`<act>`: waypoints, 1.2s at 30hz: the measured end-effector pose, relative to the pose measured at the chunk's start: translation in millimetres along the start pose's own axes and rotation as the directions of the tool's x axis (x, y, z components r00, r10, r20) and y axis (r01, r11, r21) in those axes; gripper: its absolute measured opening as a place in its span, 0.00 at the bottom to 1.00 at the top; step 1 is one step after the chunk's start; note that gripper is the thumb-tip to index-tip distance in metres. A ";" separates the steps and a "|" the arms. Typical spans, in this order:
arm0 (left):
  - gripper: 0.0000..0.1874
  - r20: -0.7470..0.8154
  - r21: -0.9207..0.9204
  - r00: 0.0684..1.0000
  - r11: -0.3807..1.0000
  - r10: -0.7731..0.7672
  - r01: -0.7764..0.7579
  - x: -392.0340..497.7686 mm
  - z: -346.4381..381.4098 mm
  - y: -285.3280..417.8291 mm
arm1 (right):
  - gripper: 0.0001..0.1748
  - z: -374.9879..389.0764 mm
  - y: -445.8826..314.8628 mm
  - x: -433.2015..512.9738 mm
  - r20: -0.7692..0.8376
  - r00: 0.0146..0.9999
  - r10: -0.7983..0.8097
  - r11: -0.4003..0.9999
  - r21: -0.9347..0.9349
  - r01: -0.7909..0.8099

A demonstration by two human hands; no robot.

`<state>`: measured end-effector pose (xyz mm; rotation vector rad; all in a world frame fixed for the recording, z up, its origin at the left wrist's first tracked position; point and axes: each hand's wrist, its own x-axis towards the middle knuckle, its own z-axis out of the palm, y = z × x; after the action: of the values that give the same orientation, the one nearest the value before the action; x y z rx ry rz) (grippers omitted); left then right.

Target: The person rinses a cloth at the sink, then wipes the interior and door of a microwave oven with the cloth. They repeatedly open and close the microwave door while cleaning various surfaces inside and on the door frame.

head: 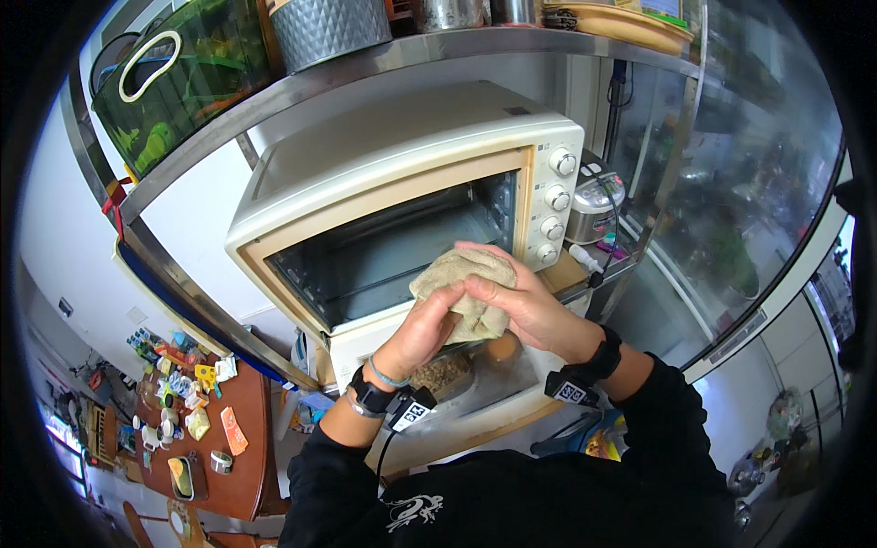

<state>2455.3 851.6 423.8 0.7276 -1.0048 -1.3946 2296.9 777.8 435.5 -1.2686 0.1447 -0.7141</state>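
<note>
Both of my hands hold a crumpled beige cloth [462, 274] just in front of a white countertop oven [404, 151]. My left hand [426, 329] grips its left side, and my right hand [524, 298] grips its right side, with the thumbs close together on top. Behind the cloth, the oven's dark cavity shows through the front opening. A glass oven door [490, 397] seems folded down below my hands; brownish contents and a round orange-brown shape show through or on it. Four knobs [562, 162] line the oven's right side.
A metal shelf edge [411, 51] runs above the oven, bearing a green translucent bin [185, 82] and a grey patterned container [329, 31]. A rice cooker [595, 205] stands right of the oven. Lower left is a wooden table [240, 425] with many items. A glass door [740, 171] stands right.
</note>
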 end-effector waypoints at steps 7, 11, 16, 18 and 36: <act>0.30 0.335 0.456 0.923 0.825 0.188 -0.333 -47.4 38.3 31.5 | 0.17 -15.1 -71.0 -25.8 -0.244 0.948 -0.203 0.971 -0.173 0.163; 0.22 0.337 0.764 0.915 0.505 0.221 -0.403 -94.7 9.8 57.2 | 0.19 -62.7 -158.6 6.3 -0.259 0.750 -0.609 0.728 -0.558 0.399; 0.16 -0.065 0.791 0.952 0.597 0.299 -0.133 -157.3 -31.8 39.5 | 0.19 -94.3 -194.0 99.6 -0.055 0.973 -0.226 0.392 -0.919 0.039; 0.14 -0.196 0.772 0.915 0.630 0.354 -0.078 -178.5 -43.5 25.0 | 0.23 -81.0 -183.4 138.7 0.077 0.991 0.106 0.148 -0.987 0.061; 0.14 -0.933 0.356 0.174 0.880 0.316 0.313 -284.6 -12.8 -31.9 | 0.40 -196.4 -167.3 340.5 -0.018 0.888 0.459 -0.131 -0.990 0.047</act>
<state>2479.6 1127.6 350.4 1.7338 -0.1796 -0.2931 2400.2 406.2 619.1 -2.8192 0.7246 0.1798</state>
